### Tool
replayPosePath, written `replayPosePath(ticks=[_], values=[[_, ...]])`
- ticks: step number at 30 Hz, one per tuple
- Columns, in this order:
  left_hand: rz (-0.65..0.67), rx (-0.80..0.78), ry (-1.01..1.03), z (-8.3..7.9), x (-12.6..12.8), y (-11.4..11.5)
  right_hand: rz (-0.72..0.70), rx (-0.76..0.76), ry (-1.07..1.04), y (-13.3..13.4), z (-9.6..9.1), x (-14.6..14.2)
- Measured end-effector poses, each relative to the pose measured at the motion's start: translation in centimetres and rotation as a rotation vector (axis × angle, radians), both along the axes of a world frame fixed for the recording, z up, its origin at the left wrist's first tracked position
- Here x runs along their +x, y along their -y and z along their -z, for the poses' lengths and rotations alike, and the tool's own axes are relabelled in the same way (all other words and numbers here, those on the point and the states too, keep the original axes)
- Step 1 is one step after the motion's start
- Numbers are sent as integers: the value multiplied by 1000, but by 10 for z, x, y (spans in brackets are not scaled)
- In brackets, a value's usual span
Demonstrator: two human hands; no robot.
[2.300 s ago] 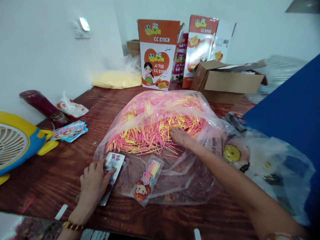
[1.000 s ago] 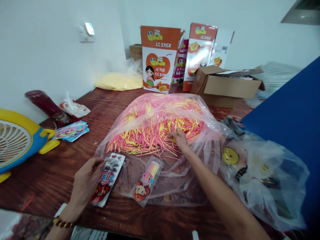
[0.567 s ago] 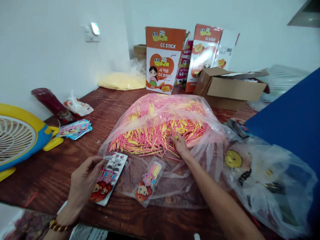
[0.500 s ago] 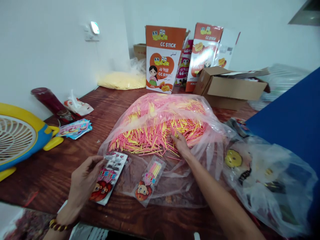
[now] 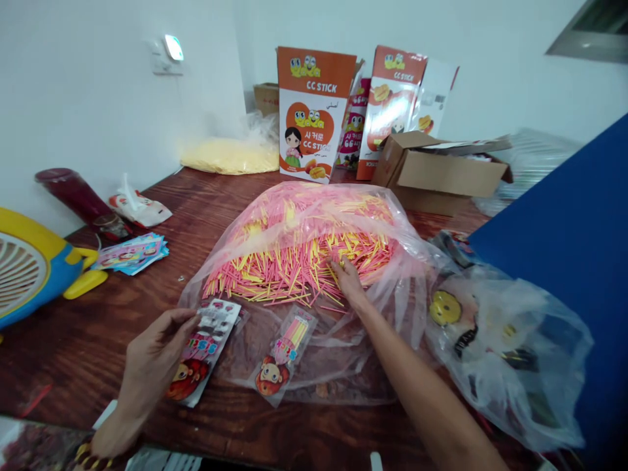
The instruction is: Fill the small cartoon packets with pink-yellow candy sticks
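A heap of thin pink and yellow sticks (image 5: 275,268) spills from a large clear plastic bag (image 5: 412,297) on the wooden table. At the heap's front right, my right hand (image 5: 347,278) closes its fingers on some of the sticks; how many is hidden. My left hand (image 5: 159,343) pinches at the left edge of a printed packet (image 5: 209,347) with a red-haired cartoon figure, which lies on others like it. Between my hands, a clear-windowed packet (image 5: 284,356) filled with several sticks lies flat on the bag's edge.
Behind the heap stand a CC Stick box (image 5: 314,114), another tall box (image 5: 390,111) and an open brown carton (image 5: 436,173). At left are a yellow-blue fan (image 5: 53,265), a dark red bottle (image 5: 78,199), tissues (image 5: 140,209) and blue packets (image 5: 131,254). A stuffed clear bag (image 5: 510,353) lies right.
The whole view has shifted a little, so things sit further left. My left hand has moved slightly down along the packet's edge. My right hand stays at the sticks.
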State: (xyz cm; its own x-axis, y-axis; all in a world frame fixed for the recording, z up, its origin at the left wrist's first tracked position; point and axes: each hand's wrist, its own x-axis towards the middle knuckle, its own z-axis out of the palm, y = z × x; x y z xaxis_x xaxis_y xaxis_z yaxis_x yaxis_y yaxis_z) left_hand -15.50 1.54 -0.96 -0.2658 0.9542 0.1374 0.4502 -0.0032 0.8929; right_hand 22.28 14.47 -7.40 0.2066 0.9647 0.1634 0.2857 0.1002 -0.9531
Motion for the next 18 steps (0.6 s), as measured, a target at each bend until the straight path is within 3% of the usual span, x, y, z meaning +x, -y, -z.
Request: replayPosePath(ticks=[3,9,15,18], values=[[-14,4,7,1,0,1,-11,43,-72,3,0,-2],[-38,-11,13,0,-3,1,-24,-28,128,14,4,-3],[-51,-26,51,-6,-1,2,-10,-6,23,13,-4,-7],[-49,-18,67,-12,1,4,-20,-6,91,13,-6,-7]])
